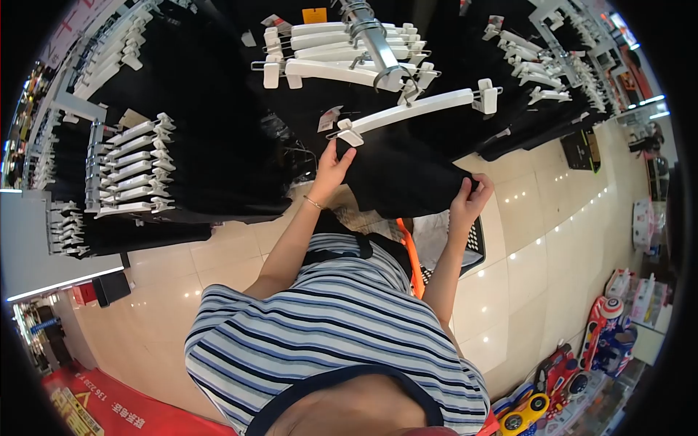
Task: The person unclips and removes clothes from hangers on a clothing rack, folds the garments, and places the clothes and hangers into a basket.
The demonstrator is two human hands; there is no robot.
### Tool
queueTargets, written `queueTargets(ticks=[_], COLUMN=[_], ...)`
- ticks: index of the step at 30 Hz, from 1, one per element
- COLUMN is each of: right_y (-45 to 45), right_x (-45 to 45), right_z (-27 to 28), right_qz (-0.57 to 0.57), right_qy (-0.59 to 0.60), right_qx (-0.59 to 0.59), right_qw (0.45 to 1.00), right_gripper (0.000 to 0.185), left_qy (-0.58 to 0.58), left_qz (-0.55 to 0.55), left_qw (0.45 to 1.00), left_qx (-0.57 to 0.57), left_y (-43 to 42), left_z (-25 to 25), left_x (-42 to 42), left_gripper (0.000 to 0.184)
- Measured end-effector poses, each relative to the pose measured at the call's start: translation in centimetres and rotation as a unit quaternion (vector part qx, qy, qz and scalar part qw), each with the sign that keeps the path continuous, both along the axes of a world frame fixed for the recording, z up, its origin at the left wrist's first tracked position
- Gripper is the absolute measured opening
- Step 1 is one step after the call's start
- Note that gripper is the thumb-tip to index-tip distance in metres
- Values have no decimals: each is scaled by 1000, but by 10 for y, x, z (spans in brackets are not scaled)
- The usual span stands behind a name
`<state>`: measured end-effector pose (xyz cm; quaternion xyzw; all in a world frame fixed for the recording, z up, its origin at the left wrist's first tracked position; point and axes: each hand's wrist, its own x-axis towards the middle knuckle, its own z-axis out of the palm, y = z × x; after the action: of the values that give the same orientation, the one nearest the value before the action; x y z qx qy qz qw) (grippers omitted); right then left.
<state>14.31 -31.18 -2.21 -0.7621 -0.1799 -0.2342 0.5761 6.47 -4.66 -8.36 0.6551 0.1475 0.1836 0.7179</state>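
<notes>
At the left, a red banner [131, 407] with printed characters lies low in view, and a dark box [111, 288] stands on the tiled floor [167, 272]. Above them, a row of white hangers [138, 167] lines a rack, with black clothes [218, 138] hanging beside it. Toward the middle, the left hand [336, 166], with a thin bracelet [313, 202] on its wrist, pinches the upper left corner of a black garment [411, 171] between thumb and fingers, just below the left clip [350, 134] of a white hanger [418, 107]. Whether that clip grips the cloth cannot be told. The hanger slants from the end of a metal rail [382, 51] crowded with more hangers, its right end higher in view. The garment is stretched between the two hands, in front of the person's striped shirt [334, 312]. Below it show an orange handle [411, 254] and a dark basket [477, 247]. The right hand [471, 202] grips the garment's right corner, apart from the hanger's right clip [488, 98]. Farther right hang more black clothes on white hangers; toy cars [560, 374] sit at the lower right.
</notes>
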Motion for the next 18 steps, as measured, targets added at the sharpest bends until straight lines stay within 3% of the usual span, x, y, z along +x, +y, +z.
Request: queueTargets(ticks=[1, 6, 9, 11, 13, 16, 18], right_y=[-3, 23, 32, 37, 38, 34, 32], right_x=[4, 19, 31, 36, 38, 40, 35], right_z=[2, 44, 48, 47, 43, 28, 21], right_qz=[-18, 63, 106, 125, 140, 180, 209], right_qy=[15, -33, -16, -10, -5, 31, 32], right_qx=[-60, -131, -174, -198, -194, -202, -206], right_qw=[998, 989, 979, 972, 971, 962, 955], right_gripper=[14, 9, 10, 13, 19, 40, 48], left_qy=[-36, -61, -82, -79, -111, -110, -98], left_qz=[2, 47, 110, 164, 146, 148, 149], left_qw=[999, 996, 978, 967, 968, 975, 978], left_qx=[-17, -45, -158, -180, -172, -127, -105], left_y=[1, 12, 20, 29, 30, 41, 47], left_z=[-1, 14, 17, 6, 35, 35, 33], left_x=[-1, -6, -2, 2, -4, -8, -11], left_gripper=[40, 45, 52, 47, 31, 23, 28])
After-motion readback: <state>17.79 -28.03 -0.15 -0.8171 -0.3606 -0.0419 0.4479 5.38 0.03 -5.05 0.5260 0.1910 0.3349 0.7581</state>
